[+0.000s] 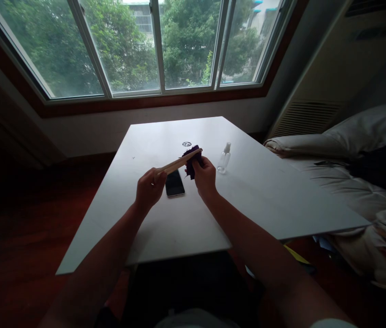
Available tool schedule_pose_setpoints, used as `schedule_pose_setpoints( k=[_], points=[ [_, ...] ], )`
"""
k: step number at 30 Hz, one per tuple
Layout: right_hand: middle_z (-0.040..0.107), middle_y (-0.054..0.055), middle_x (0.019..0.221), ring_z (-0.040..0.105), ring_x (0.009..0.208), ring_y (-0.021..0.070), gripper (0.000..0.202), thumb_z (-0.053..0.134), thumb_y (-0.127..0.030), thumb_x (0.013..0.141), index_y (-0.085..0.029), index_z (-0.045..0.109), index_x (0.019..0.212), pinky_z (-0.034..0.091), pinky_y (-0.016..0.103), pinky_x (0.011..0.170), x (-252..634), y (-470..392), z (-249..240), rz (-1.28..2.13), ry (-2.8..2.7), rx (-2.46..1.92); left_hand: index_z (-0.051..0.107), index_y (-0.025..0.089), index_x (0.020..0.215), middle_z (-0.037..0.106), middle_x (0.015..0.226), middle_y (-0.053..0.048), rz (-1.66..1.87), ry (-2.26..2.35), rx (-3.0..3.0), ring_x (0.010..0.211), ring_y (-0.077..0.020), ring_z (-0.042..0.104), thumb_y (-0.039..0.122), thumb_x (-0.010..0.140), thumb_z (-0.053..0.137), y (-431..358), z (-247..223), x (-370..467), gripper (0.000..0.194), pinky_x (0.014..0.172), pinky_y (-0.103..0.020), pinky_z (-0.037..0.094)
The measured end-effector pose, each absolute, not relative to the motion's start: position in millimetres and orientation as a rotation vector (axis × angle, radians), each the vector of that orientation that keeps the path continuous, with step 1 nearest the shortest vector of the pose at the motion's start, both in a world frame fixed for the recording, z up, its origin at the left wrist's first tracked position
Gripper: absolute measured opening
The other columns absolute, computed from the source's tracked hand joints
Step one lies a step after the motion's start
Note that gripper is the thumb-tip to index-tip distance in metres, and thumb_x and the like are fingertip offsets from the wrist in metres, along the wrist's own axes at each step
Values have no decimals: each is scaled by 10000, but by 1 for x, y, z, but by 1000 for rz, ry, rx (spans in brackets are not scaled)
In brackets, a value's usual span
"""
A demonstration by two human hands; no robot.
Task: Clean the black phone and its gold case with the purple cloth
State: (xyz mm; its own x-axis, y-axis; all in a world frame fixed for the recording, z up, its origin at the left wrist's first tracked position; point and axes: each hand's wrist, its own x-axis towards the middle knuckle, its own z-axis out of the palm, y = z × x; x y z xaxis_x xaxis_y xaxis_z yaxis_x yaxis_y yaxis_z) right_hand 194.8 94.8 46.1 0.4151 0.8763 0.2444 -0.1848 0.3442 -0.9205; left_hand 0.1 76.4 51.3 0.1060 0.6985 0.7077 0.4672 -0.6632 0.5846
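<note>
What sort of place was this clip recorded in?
Probably a room in a home: a white table stands by a sliding window, with cream padded furniture, perhaps a sofa or bed, to the right.

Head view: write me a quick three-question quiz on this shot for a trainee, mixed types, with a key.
1. True or false: the clear spray bottle is on the white tabletop, farther right than the smartphone.

2. Which thing does the left hand hold?
A) the smartphone
B) the pale wooden stick
C) the clear spray bottle

3. Fill in the colour: the right hand holds a dark ____ cloth at the far end of the stick.

Key: 1. True; 2. B; 3. purple
</note>
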Motion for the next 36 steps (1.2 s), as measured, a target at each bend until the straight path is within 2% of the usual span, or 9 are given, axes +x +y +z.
schedule_pose_setpoints(
  k=[3,8,12,15,18,20,25,32,36],
  points=[
    [698,18,801,679,622,150,336,656,-451,828,-182,634,1028,592,278,543,197,98,44,839,-858,-955,620,192,697,600,702,-22,1521,1175,2233,612,-132,553,481,986,532,76,53,1,418,589,-257,442],
    [703,23,798,671,599,151,302,671,-394,804,-180,639,1016,586,282,520,198,103,38,934,-852,-951,683,192,818,663,757,-38,1386,1240,2218,647,-153,605,468,979,551,77,49,3,346,613,-266,471],
    [712,36,781,677,593,165,266,664,-370,797,-175,633,975,550,268,480,195,103,35,1079,-902,-967,670,192,800,651,770,-32,1347,1206,2253,651,-145,602,447,998,527,78,48,2,354,630,-263,460],
    [732,46,812,693,638,177,269,678,-361,789,-171,643,977,584,296,551,188,98,35,1246,-955,-926,668,191,801,615,747,-16,1339,1213,2281,621,-130,569,451,1012,500,78,48,2,374,603,-253,432],
    [746,53,870,700,685,180,289,726,-353,762,-164,661,970,614,336,660,180,92,34,1414,-1002,-855,699,195,856,639,789,-21,1330,1216,2296,652,-135,586,454,1019,482,79,48,1,375,620,-249,446],
    [744,52,861,694,683,182,300,749,-355,746,-159,667,957,612,347,676,177,90,32,1477,-1021,-837,702,193,848,650,802,-26,1334,1219,2294,673,-140,602,450,1019,484,79,47,1,377,644,-252,464],
    [731,45,800,672,640,178,262,755,-329,729,-151,669,901,585,325,628,174,89,33,1401,-988,-850,687,187,837,665,819,-34,1353,1209,2259,707,-150,630,438,1012,512,79,47,3,353,673,-257,481],
    [704,36,701,640,552,175,215,710,-339,742,-161,659,850,492,269,467,179,91,37,1279,-936,-938,683,180,820,654,802,-26,1341,1181,2273,680,-135,618,412,1008,538,78,46,5,332,636,-253,452],
    [694,34,701,639,552,167,206,682,-334,751,-162,656,861,495,261,454,188,99,35,1190,-841,-953,689,177,801,655,797,-28,1320,1165,2310,666,-131,613,406,1010,538,78,45,5,344,624,-252,447]
  ],
)
